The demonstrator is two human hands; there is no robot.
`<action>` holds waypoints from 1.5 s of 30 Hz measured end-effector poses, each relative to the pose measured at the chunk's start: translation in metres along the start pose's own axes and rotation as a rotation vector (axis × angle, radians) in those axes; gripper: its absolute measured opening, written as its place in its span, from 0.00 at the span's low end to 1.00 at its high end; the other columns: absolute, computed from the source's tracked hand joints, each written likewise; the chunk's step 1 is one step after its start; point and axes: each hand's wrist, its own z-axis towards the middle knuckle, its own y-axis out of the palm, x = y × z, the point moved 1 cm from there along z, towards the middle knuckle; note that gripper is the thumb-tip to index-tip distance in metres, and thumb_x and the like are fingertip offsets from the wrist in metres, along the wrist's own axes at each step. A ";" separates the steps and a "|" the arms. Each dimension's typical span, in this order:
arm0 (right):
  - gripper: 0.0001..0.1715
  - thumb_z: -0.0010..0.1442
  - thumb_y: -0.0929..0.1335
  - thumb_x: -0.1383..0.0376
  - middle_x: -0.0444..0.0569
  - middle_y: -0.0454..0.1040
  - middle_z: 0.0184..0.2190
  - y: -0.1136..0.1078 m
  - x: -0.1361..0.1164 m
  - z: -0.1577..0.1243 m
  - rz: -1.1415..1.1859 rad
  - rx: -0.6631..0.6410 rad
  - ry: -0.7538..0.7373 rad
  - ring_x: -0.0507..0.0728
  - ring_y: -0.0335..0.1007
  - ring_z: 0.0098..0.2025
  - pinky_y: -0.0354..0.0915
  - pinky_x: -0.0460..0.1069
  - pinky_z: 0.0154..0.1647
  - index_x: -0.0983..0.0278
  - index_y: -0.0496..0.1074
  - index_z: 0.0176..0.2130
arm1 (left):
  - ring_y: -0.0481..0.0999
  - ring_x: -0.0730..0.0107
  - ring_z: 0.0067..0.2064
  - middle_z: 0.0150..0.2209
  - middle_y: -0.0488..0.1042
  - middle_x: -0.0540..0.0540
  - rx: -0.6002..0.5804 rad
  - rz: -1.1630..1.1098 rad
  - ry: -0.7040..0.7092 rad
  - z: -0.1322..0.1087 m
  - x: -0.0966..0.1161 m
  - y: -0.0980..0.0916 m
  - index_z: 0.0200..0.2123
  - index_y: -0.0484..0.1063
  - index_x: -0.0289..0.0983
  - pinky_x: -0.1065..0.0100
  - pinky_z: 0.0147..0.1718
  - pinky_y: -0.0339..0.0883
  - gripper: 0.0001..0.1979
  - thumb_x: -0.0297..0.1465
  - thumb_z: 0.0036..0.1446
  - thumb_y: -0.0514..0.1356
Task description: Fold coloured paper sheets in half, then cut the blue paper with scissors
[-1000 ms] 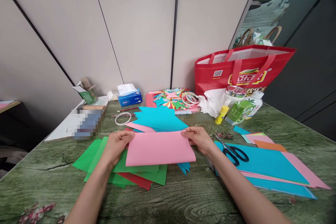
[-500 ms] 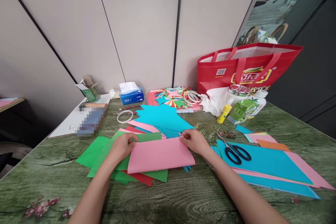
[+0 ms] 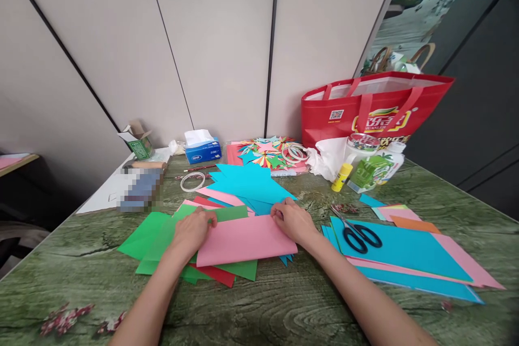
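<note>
A folded sheet of pink paper (image 3: 247, 240) lies in front of me, its fold along the near edge. My left hand (image 3: 194, 230) is closed on its far left corner, fingers bent onto the edge. At the far right corner, my right hand (image 3: 292, 220) pinches the paper between thumb and fingers. Beneath the pink sheet spread green sheets (image 3: 156, 246) and a red sheet (image 3: 217, 274). Blue paper (image 3: 247, 181) cut into points lies just beyond. To the right, black-handled scissors (image 3: 359, 235) rest on a stack of blue sheets (image 3: 413, 251).
Along the back stand a blue tissue pack (image 3: 203, 151), paper stars (image 3: 267, 154), tape rolls (image 3: 295, 153), a yellow glue stick (image 3: 341, 177), a green carton (image 3: 368, 173) and a red bag (image 3: 324, 124). A tape roll (image 3: 193, 181) and a small open box (image 3: 140, 143) are at left.
Both hands have moved slightly inward along the pink paper's far edge. The paper lies flatter, its near fold pressed lower. The camera view has shifted a little.
</note>
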 end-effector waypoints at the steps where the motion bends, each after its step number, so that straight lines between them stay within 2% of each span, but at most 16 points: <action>1: 0.13 0.57 0.60 0.66 0.50 0.66 0.39 -0.001 -0.001 0.000 -0.011 0.008 -0.015 0.56 0.65 0.39 0.53 0.46 0.32 0.58 0.73 0.35 | 0.72 0.59 0.35 0.37 0.69 0.43 0.004 0.039 0.007 -0.001 0.002 -0.001 0.31 0.72 0.40 0.66 0.28 0.56 0.11 0.28 0.52 0.49; 4: 0.15 0.56 0.60 0.70 0.50 0.67 0.42 -0.001 -0.005 0.002 -0.015 0.003 -0.137 0.57 0.64 0.44 0.54 0.46 0.35 0.61 0.74 0.34 | 0.72 0.62 0.34 0.38 0.68 0.43 -0.004 0.112 0.070 -0.001 0.011 0.000 0.30 0.71 0.38 0.67 0.28 0.56 0.11 0.25 0.52 0.48; 8: 0.20 0.55 0.58 0.74 0.48 0.70 0.40 0.001 -0.011 0.003 -0.015 -0.056 -0.261 0.54 0.66 0.40 0.54 0.45 0.36 0.60 0.71 0.41 | 0.70 0.63 0.36 0.34 0.70 0.44 -0.016 0.106 0.187 0.000 0.019 0.004 0.33 0.69 0.36 0.67 0.32 0.58 0.14 0.23 0.53 0.45; 12: 0.19 0.57 0.58 0.70 0.50 0.69 0.40 -0.001 -0.017 0.002 -0.081 -0.108 -0.289 0.56 0.67 0.40 0.55 0.47 0.36 0.57 0.67 0.46 | 0.70 0.61 0.41 0.38 0.72 0.42 -0.055 0.108 0.308 -0.001 0.024 0.000 0.42 0.69 0.38 0.66 0.36 0.59 0.18 0.23 0.53 0.45; 16: 0.18 0.57 0.61 0.60 0.54 0.68 0.41 -0.002 -0.024 0.005 -0.096 -0.141 -0.279 0.61 0.67 0.40 0.56 0.49 0.34 0.57 0.67 0.47 | 0.71 0.56 0.42 0.41 0.71 0.38 -0.139 0.219 0.389 -0.004 0.034 -0.009 0.55 0.62 0.43 0.63 0.37 0.61 0.24 0.24 0.56 0.43; 20: 0.16 0.54 0.63 0.63 0.54 0.69 0.41 -0.002 -0.031 0.009 -0.077 -0.163 -0.315 0.61 0.67 0.42 0.57 0.49 0.34 0.61 0.69 0.44 | 0.71 0.52 0.44 0.41 0.73 0.37 -0.232 0.327 0.414 -0.004 0.047 -0.014 0.58 0.57 0.43 0.61 0.37 0.62 0.24 0.31 0.58 0.46; 24: 0.19 0.52 0.61 0.73 0.46 0.72 0.40 -0.003 -0.037 0.011 -0.026 -0.227 -0.436 0.54 0.67 0.41 0.57 0.45 0.36 0.59 0.70 0.42 | 0.69 0.51 0.47 0.38 0.75 0.38 -0.283 0.355 0.401 -0.002 0.055 -0.013 0.55 0.63 0.41 0.60 0.41 0.61 0.22 0.36 0.58 0.48; 26: 0.19 0.51 0.61 0.73 0.45 0.73 0.39 -0.005 -0.041 0.011 -0.022 -0.261 -0.464 0.53 0.68 0.40 0.57 0.44 0.35 0.59 0.71 0.41 | 0.70 0.51 0.46 0.39 0.75 0.38 -0.311 0.366 0.381 0.000 0.058 -0.012 0.53 0.65 0.40 0.60 0.41 0.61 0.21 0.38 0.57 0.49; 31: 0.13 0.54 0.63 0.62 0.48 0.75 0.36 -0.010 -0.052 0.011 -0.075 -0.316 -0.443 0.57 0.69 0.36 0.59 0.46 0.30 0.60 0.73 0.38 | 0.68 0.50 0.47 0.39 0.75 0.39 -0.375 0.368 0.373 0.002 0.061 -0.016 0.55 0.61 0.42 0.61 0.39 0.62 0.24 0.42 0.56 0.50; 36: 0.16 0.56 0.61 0.64 0.55 0.72 0.42 -0.009 -0.065 0.003 -0.156 -0.287 -0.436 0.62 0.66 0.46 0.59 0.52 0.42 0.61 0.73 0.42 | 0.67 0.50 0.50 0.45 0.72 0.39 -0.369 0.331 0.362 -0.003 0.062 -0.017 0.57 0.58 0.46 0.59 0.42 0.60 0.26 0.45 0.55 0.50; 38: 0.17 0.57 0.60 0.64 0.57 0.71 0.44 -0.007 -0.068 0.000 -0.176 -0.285 -0.429 0.62 0.65 0.48 0.59 0.52 0.44 0.61 0.73 0.44 | 0.66 0.49 0.50 0.48 0.69 0.37 -0.346 0.310 0.358 -0.003 0.063 -0.013 0.56 0.59 0.45 0.57 0.43 0.60 0.27 0.46 0.55 0.50; 42: 0.18 0.59 0.59 0.66 0.61 0.69 0.46 -0.005 -0.071 0.000 -0.210 -0.302 -0.385 0.62 0.69 0.45 0.61 0.52 0.40 0.65 0.72 0.44 | 0.67 0.51 0.49 0.47 0.69 0.35 -0.323 0.267 0.389 0.001 0.068 -0.006 0.48 0.68 0.37 0.59 0.44 0.60 0.22 0.42 0.53 0.54; 45: 0.18 0.59 0.58 0.66 0.61 0.70 0.46 -0.006 -0.070 0.000 -0.216 -0.322 -0.377 0.61 0.70 0.43 0.62 0.51 0.37 0.66 0.72 0.43 | 0.68 0.54 0.47 0.44 0.71 0.37 -0.337 0.241 0.428 0.003 0.069 -0.005 0.40 0.72 0.36 0.61 0.43 0.60 0.17 0.41 0.53 0.55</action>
